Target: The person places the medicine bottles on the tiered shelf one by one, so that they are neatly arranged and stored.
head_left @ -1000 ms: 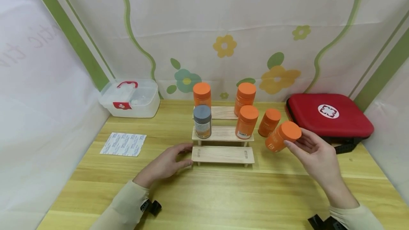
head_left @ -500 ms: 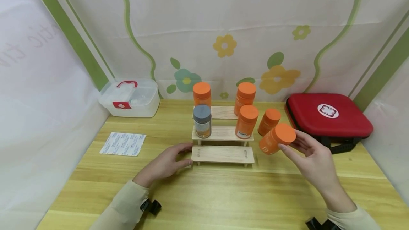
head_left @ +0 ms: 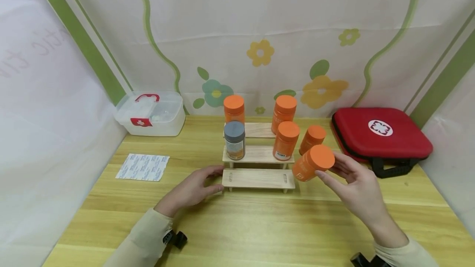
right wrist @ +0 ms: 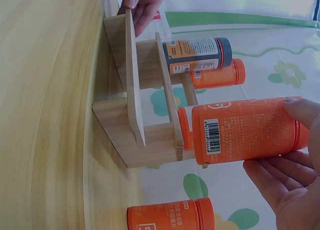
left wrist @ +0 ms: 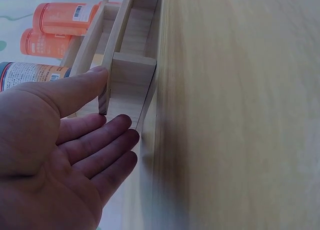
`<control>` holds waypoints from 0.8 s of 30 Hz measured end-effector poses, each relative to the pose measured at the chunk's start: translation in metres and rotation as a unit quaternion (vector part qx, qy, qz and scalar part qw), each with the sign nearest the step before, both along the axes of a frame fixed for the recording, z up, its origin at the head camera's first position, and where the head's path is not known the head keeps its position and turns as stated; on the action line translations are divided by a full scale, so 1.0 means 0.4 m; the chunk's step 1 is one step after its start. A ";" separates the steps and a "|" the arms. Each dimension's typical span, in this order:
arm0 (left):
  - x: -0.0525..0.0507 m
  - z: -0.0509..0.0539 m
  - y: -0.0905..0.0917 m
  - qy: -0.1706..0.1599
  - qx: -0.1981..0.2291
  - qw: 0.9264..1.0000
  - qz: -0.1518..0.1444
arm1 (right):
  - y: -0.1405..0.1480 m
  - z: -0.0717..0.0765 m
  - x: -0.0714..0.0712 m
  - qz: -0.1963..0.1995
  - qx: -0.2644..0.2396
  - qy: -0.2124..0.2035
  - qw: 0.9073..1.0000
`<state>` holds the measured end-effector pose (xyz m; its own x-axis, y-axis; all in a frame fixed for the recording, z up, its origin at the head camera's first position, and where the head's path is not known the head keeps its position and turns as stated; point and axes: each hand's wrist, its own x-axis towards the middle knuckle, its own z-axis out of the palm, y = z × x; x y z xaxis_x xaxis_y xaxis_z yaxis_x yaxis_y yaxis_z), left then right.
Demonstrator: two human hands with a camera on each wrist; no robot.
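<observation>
My right hand [head_left: 356, 188] grips an orange pill bottle [head_left: 306, 166] near its cap, thumb in front and fingers behind. The bottle is tilted and held in the air right of the lowest step of the three-step wooden rack [head_left: 257, 179]; its barcode faces the right wrist camera. At the rack's left end, my left hand [head_left: 194, 188] touches the lowest step with its thumb [left wrist: 95, 80], its fingers fairly straight. A grey-capped bottle [head_left: 234, 141] and an orange bottle [head_left: 285, 141] stand on the middle step. Orange bottles stand on the top step's left [head_left: 234, 110] and right [head_left: 283, 114].
A smaller orange bottle [head_left: 312, 139] stands on the table right of the rack, behind the held bottle. Farther right lies a red first-aid case [head_left: 382, 135] with a black handle. On the left are a clear plastic box [head_left: 152, 116] and a white printed sheet [head_left: 142, 167].
The right hand has carried the orange pill bottle left and slightly nearer, toward the rack's right end. The left hand and the rack have stayed in place.
</observation>
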<state>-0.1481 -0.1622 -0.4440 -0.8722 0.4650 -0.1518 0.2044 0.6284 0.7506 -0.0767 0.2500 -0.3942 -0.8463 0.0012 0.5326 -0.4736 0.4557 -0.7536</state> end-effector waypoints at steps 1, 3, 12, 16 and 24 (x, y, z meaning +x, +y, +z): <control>0.000 0.000 0.000 -0.001 -0.001 1.000 0.001 | -0.002 0.001 -0.001 0.006 0.000 0.002 1.000; 0.000 0.001 0.000 -0.001 -0.002 1.000 0.003 | -0.008 0.001 -0.003 0.017 0.001 0.005 1.000; -0.003 0.006 0.005 -0.006 -0.002 1.000 0.014 | -0.047 -0.004 -0.011 0.057 -0.005 0.027 0.998; -0.002 0.008 0.007 -0.005 -0.002 1.000 0.015 | -0.066 -0.008 -0.018 0.076 -0.007 0.028 0.997; -0.001 0.009 0.008 0.000 0.003 1.000 0.003 | -0.104 -0.015 -0.030 0.122 -0.026 0.047 0.991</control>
